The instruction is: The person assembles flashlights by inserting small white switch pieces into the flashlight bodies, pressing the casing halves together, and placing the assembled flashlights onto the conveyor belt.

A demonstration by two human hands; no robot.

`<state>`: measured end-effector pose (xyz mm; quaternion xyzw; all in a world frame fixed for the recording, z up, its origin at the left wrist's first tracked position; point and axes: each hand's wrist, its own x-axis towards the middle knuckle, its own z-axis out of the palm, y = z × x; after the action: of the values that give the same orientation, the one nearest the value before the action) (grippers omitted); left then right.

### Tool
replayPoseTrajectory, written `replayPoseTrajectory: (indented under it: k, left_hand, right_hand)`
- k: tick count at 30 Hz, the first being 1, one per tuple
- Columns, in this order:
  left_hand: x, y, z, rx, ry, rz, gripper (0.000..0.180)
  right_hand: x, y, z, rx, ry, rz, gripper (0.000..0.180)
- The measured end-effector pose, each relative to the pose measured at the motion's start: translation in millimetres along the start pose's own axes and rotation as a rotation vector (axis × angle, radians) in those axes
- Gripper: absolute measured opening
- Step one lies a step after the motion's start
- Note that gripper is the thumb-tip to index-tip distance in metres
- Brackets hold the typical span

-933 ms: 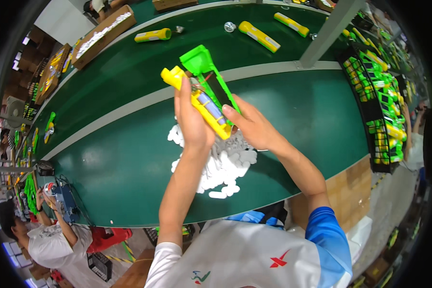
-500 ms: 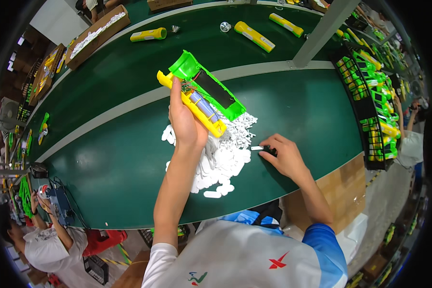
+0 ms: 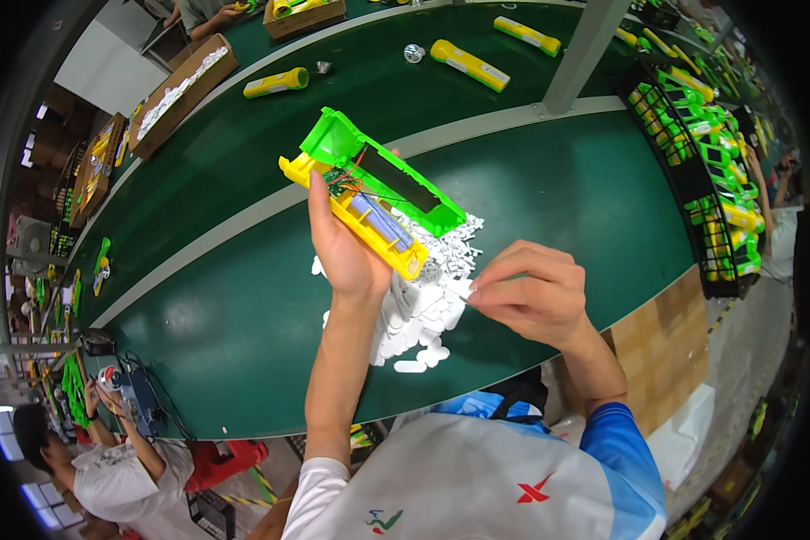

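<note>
My left hand (image 3: pixel 355 261) is closed around an opened flashlight casing, held up over the table. Its yellow half (image 3: pixel 409 259) lies against my palm and carries a lilac battery (image 3: pixel 380 221) and thin wires running to a small circuit board. The green half (image 3: pixel 445 216) hangs open beside it, with a dark panel inside. My right hand (image 3: pixel 540 292) pinches a small white piece (image 3: pixel 460 289) between thumb and fingertips, just right of a pile of white plastic parts (image 3: pixel 414 319). Part of that pile is hidden by the casing and my left hand.
Several yellow-green flashlights (image 3: pixel 470 65) lie on the belt beyond the grey rail. A black crate (image 3: pixel 724 243) full of them stands at the right. A metal post (image 3: pixel 580 63) rises from the rail. A cardboard box (image 3: pixel 184 90) holds white parts. Another person (image 3: pixel 126 468) works at lower left.
My right hand has risen from the table and come closer to the casing, pinching the white piece. The black object by its fingers no longer shows. The casing sits slightly lower in view.
</note>
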<state>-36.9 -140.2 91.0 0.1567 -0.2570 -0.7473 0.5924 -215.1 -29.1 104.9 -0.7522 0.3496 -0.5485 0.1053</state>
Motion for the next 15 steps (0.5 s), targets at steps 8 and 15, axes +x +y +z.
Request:
replayPoseTrajectory:
  k: [8, 15]
  left_hand:
    - [-9.2, 9.2, 12.5, -0.022, 0.004, 0.011, 0.061]
    - [-7.9, 7.8, 15.7, 0.022, 0.027, 0.111, 0.059]
  right_hand:
    - [2.4, 6.4, 19.7, 0.045, 0.067, 0.023, 0.023]
    - [-3.7, -1.2, 43.5, 0.244, 0.205, 0.384, 0.016]
